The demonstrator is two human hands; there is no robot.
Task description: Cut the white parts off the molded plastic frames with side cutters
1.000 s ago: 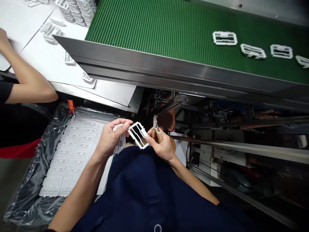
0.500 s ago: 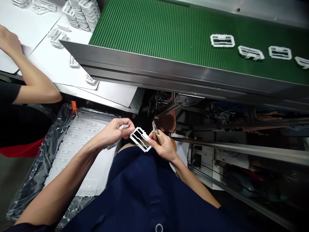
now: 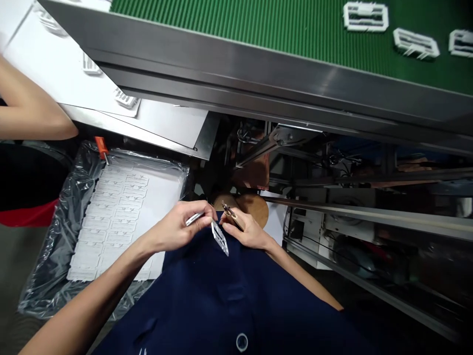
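My left hand [image 3: 186, 224] is closed, pinching a white plastic frame [image 3: 220, 239] by its upper end. The frame hangs tilted, almost edge-on, in front of the dark blue shirt. Tucked in the fingers of the same hand is another white piece [image 3: 194, 218], mostly hidden. My right hand [image 3: 247, 229] is wrapped round a pair of nippers [image 3: 234, 217] with tan handles, their metal jaws pointing up and left. Its fingertips are close to the frame's upper end; I cannot tell if they touch it.
On the left, a plastic-lined box [image 3: 55, 236] holds rows of white frames, with an orange-handled tool [image 3: 101, 148] at its rim. A metal-sided green conveyor belt [image 3: 240, 29] carries more frames. A co-worker's arm [image 3: 33, 106] rests by the white-covered table [image 3: 173, 121].
The view has shifted lower. The white frame has turned from face-on to nearly edge-on and now hangs from my left hand; my right thumb has come off its side.
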